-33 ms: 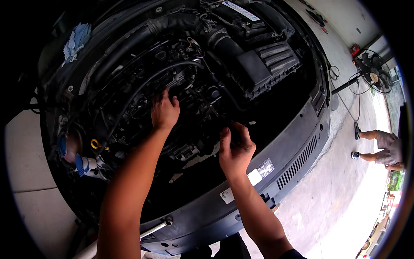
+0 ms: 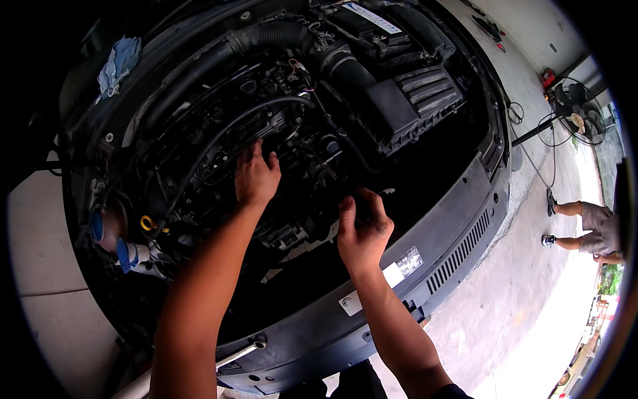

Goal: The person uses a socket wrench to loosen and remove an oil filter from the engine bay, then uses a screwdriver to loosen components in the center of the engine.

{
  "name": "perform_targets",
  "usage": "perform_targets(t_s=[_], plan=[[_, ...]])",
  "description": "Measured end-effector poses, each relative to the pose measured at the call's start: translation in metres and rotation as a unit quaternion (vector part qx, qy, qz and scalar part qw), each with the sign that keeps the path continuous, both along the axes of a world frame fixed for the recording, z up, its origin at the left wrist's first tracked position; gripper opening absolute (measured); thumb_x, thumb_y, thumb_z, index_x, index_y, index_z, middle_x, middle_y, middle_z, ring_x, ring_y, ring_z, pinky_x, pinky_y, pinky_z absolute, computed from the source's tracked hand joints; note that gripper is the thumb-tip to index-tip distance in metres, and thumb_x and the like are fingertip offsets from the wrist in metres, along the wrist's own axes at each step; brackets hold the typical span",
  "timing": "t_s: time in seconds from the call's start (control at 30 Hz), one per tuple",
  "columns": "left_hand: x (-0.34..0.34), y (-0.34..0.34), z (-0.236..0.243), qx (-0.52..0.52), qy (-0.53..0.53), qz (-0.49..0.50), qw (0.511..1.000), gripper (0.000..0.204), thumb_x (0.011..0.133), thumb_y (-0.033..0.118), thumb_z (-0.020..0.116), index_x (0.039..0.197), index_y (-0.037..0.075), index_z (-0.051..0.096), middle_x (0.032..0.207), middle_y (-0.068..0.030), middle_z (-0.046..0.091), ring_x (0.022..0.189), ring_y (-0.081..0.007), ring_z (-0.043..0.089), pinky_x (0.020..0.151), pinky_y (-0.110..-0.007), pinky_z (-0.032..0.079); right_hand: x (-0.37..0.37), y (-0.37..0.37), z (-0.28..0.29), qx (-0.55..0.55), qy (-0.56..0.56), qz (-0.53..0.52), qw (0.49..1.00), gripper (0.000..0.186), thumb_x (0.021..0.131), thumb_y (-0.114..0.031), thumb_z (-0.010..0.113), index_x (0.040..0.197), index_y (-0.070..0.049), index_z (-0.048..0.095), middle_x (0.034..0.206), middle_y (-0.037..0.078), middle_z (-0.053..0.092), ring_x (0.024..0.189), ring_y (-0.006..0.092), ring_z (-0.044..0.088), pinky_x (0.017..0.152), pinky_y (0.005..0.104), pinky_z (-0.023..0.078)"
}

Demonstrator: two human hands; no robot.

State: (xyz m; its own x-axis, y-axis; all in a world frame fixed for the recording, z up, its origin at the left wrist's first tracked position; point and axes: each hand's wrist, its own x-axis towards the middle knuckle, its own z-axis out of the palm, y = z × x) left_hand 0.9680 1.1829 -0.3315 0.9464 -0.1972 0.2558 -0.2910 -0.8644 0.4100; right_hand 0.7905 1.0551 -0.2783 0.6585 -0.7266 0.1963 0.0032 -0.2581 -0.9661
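My left hand reaches over the car engine, fingers stretched toward its front side below a curved black hose. The thumb stands apart and nothing shows in this hand; the fingertips are partly lost among the dark parts. My right hand is above the front edge of the engine bay, beside the black front panel. Its thumb and fingers curl toward each other, and what they hold, if anything, merges with the dark background. Dark smudges mark this hand.
An air filter box and a battery sit at the far right of the bay. On the left are a blue cloth, a yellow ring handle and a blue-capped reservoir. A wrench-like metal tool lies on the near edge. A fan and a person are at right.
My left hand has shifted slightly toward me and to the right, and its forearm has moved a little with it. My right hand has hardly moved.
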Motion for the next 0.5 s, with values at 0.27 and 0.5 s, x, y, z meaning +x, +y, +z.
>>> perform_targets(t_s=[0.27, 0.5], plan=[[0.000, -0.003, 0.011, -0.002, 0.062, 0.036, 0.997, 0.042, 0.089, 0.015, 0.051, 0.130, 0.004, 0.051, 0.128, -0.0185, 0.057, 0.120, -0.0363, 0.052, 0.102, -0.043, 0.042, 0.018, 0.000, -0.008, 0.027, 0.044, 0.009, 0.999, 0.020, 0.088, -0.008, 0.064, 0.106, 0.001, 0.062, 0.080, 0.014, 0.068, 0.065, 0.0171, 0.065, 0.060, 0.0262, 0.050], [-0.001, -0.007, 0.015, 0.001, 0.086, 0.050, 0.995, 0.042, 0.089, 0.013, 0.050, 0.130, 0.005, 0.050, 0.133, -0.0163, 0.053, 0.122, -0.0348, 0.051, 0.103, -0.044, 0.040, 0.026, -0.004, -0.009, 0.072, 0.019, 0.006, 0.997, 0.019, 0.087, -0.006, 0.064, 0.105, 0.001, 0.062, 0.079, 0.011, 0.067, 0.064, 0.0161, 0.065, 0.061, 0.0264, 0.049]])
